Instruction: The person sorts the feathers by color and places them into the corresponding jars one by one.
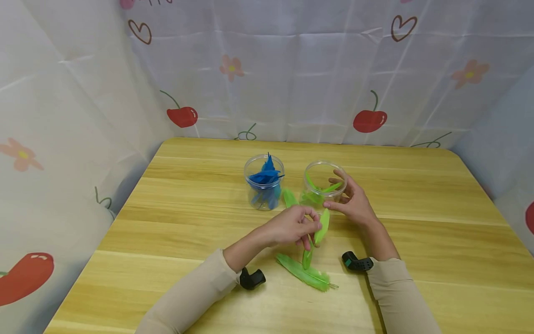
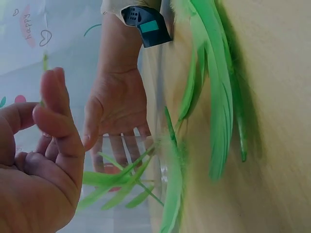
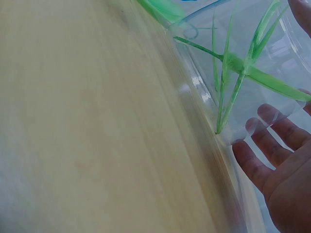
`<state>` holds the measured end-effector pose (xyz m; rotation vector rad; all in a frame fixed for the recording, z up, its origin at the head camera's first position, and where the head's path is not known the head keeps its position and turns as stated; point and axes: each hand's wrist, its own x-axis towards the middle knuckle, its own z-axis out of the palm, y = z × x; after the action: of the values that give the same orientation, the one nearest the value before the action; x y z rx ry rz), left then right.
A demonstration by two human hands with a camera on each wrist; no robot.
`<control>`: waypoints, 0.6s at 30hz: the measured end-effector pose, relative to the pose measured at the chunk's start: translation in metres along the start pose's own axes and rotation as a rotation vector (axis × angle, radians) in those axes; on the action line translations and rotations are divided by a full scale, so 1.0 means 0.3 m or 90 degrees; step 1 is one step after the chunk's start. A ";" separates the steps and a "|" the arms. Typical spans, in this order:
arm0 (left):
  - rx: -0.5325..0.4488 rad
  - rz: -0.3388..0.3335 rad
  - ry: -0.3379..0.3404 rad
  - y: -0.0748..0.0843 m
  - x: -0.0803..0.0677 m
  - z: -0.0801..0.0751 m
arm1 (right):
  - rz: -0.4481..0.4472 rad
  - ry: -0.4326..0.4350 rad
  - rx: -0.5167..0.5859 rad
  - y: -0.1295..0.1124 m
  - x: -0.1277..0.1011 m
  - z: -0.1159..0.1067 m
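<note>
My left hand (image 1: 292, 226) pinches a bright green feather (image 1: 323, 226) between thumb and fingertips, just in front of a clear plastic jar (image 1: 306, 192). Around the right side of that jar is my right hand (image 1: 354, 202), its thumb at the near side and its fingers on the far side. Several green feathers (image 3: 238, 68) lean crosswise inside the jar. On the table below the left hand lie a long green feather (image 1: 301, 272) and a smaller green one (image 1: 307, 258). Another green feather (image 1: 289, 198) lies beside the jar, partly hidden by the left hand.
A second clear jar (image 1: 252, 200) stands to the left, filled with blue feathers (image 1: 266, 177) that poke above its rim. Both jars are on a wooden table (image 1: 187, 195). A patterned white cloth (image 1: 271, 93) hangs behind the table. Each wrist wears a black device (image 1: 357, 262).
</note>
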<state>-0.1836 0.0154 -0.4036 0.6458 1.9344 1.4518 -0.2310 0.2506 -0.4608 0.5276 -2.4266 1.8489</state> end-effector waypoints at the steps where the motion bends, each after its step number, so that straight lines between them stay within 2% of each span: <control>1: -0.002 0.002 0.004 0.002 0.000 0.000 | -0.002 0.000 -0.003 0.000 0.000 0.000; 7: -0.023 0.023 0.003 0.009 -0.001 0.003 | -0.008 0.001 -0.008 0.005 0.000 -0.004; 18: -0.049 0.024 0.012 0.019 0.001 0.010 | -0.007 0.004 0.008 0.005 0.002 -0.002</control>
<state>-0.1815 0.0192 -0.3988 0.6386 1.8803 1.5521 -0.2322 0.2514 -0.4619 0.5338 -2.4056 1.8596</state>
